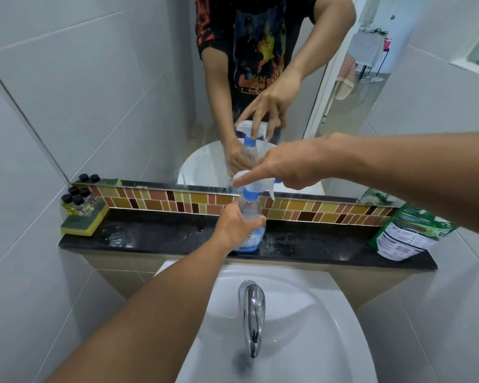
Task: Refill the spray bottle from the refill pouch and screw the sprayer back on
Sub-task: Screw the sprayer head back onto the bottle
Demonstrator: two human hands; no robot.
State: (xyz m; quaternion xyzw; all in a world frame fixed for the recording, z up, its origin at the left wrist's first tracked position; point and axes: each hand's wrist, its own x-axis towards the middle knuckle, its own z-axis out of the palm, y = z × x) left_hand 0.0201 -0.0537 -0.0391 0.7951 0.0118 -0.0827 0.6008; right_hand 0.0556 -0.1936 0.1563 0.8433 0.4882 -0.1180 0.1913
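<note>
Our left hand (237,226) grips the spray bottle (249,217) upright on the counter (150,233), while our right hand (291,168) rests on the sprayer (256,185), fingers extended.

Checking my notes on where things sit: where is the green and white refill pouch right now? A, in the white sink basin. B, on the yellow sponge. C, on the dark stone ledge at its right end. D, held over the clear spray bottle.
C: the green and white refill pouch rests at the right end of the dark stone ledge, touched by neither hand.
</note>
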